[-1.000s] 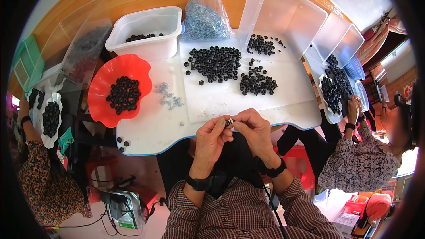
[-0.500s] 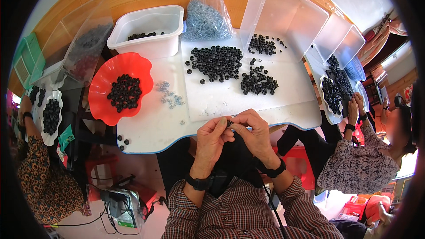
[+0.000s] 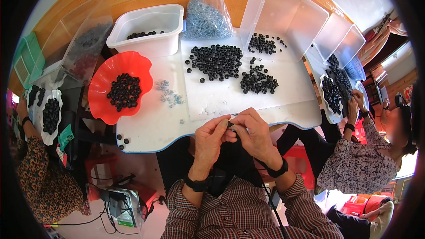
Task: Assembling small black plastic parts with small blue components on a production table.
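I'm seeing the left hand (image 3: 208,141) and right hand (image 3: 253,135) pinching one small black part (image 3: 230,124) by the table (image 3: 148,130).

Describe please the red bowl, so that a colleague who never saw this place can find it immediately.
Start from the white, blue-edged table in the centre. At its left end, on the near side of the white rectangular tub, find the wide red bowl with round black pieces inside. Its wavy rim and red colour set it apart from the white tub.
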{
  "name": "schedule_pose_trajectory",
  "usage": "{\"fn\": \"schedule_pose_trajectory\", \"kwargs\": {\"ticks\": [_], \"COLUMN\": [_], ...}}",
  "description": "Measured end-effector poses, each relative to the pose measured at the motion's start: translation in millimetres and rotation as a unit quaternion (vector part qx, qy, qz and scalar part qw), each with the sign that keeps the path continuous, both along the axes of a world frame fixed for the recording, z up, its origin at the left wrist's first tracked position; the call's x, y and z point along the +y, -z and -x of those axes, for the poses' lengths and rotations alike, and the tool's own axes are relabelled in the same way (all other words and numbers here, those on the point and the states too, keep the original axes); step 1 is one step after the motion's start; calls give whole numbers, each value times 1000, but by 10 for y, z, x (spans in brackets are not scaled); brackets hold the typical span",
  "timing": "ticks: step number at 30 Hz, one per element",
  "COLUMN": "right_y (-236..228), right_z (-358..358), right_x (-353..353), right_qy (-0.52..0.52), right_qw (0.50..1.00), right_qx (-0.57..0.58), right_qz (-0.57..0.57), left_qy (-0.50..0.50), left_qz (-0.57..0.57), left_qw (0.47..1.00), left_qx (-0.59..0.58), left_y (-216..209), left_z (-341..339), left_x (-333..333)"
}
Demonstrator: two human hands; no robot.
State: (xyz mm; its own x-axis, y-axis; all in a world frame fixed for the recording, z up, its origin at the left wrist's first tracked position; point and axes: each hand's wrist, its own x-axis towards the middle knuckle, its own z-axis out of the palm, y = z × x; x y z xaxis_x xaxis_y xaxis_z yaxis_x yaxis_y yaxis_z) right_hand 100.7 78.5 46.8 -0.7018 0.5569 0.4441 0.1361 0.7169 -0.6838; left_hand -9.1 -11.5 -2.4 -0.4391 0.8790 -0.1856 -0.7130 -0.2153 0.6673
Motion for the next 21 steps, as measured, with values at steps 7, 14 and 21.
{"fn": "schedule_pose_trajectory", "kwargs": {"ticks": [7, 14, 21], "right_y": [-24, -71, -56], "right_z": [-6, -23, -36], "right_x": [-10, -40, -62], "right_qy": [-6, -1, 8], "right_qw": [1000, 997, 996], "right_qx": [-9, -72, -81], "right_qz": [-19, 14, 40], "left_qy": [-8, -10, -51], "left_qz": [24, 52, 29], "left_qw": [999, 995, 994], "left_qx": [48, 89, 94], "left_y": [-7, -70, 24], "left_z": [-29, -33, -76], "left_x": [-12, -40, -42]}}
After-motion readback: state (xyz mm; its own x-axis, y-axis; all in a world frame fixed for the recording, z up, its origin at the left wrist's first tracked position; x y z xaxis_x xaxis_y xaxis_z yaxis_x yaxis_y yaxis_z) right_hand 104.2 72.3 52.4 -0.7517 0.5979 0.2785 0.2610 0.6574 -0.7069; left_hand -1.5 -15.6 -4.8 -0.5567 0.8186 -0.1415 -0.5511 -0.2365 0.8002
